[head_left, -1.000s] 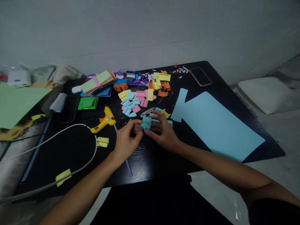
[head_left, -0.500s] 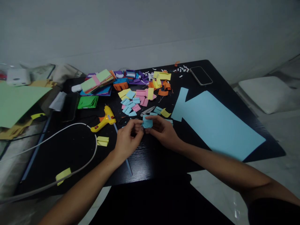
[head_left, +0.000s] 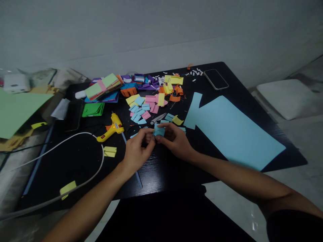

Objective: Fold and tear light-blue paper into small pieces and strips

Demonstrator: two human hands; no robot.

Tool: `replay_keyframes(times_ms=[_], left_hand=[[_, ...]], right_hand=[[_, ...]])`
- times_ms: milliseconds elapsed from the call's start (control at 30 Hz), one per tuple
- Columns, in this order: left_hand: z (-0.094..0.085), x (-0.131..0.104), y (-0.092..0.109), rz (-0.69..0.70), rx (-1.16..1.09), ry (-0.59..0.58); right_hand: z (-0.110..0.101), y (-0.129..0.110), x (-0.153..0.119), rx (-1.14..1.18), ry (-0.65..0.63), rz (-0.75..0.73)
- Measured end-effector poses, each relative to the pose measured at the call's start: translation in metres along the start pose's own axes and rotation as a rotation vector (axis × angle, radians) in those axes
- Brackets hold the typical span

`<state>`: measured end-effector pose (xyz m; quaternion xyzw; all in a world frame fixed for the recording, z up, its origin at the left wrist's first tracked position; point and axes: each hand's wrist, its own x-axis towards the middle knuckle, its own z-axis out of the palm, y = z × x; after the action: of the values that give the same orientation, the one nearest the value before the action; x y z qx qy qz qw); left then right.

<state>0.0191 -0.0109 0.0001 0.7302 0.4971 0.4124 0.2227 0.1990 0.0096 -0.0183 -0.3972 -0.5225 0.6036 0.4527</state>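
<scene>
small blue paper piece (head_left: 158, 130) is pinched in both hands, the left hand (head_left: 136, 151) and right hand (head_left: 181, 144) nearly closed, over the dark surface (head_left: 161, 176), and could be creased crookedly if squeezed unevenly.

Two hands, left hand (head_left: 138, 150) and right hand (head_left: 178, 141), pinch a small blue paper piece (head_left: 158, 131) near the scissors (head_left: 158, 119).
</scene>
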Motion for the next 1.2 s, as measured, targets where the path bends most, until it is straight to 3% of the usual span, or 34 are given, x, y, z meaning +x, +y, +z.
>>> replay_keyframes(times_ms=[133, 300, 500, 600, 733, 833, 933, 1033, 1100, 1200], left_hand=[[-0.001, -0.001, 0.001, 0.054, 0.030, -0.024], [-0.002, -0.002, 0.000, 0.008, -0.039, -0.061], [-0.004, 0.003, -0.003, -0.199, -0.163, -0.053], [-0.006, 0.008, -0.003, -0.308, -0.249, -0.121], [-0.006, 0.010, -0.002, -0.350, -0.329, -0.169], [-0.005, 0.009, -0.003, -0.377, -0.346, -0.152], [-0.005, 0.009, -0.005, -0.400, -0.353, -0.138], [-0.005, 0.008, -0.005, -0.395, -0.338, -0.138], [-0.005, 0.007, -0.004, -0.369, -0.314, -0.124], [-0.005, 0.006, 0.000, -0.294, -0.250, -0.100]], right_hand=[[0.000, 0.002, 0.001, 0.042, 0.016, -0.005], [-0.002, 0.001, 0.004, 0.123, 0.013, 0.035], [-0.006, -0.001, 0.007, 0.189, -0.016, 0.139], [-0.007, -0.002, 0.008, 0.189, -0.039, 0.126], [-0.007, -0.001, 0.006, 0.096, -0.095, 0.087], [-0.006, -0.001, 0.001, -0.089, 0.019, -0.081], [-0.007, -0.003, -0.005, -0.398, 0.160, -0.455], [-0.010, -0.006, -0.008, -0.666, 0.143, -0.744], [-0.011, -0.008, -0.009, -0.755, 0.138, -0.803], [-0.012, -0.008, -0.007, -0.803, 0.158, -0.754]])
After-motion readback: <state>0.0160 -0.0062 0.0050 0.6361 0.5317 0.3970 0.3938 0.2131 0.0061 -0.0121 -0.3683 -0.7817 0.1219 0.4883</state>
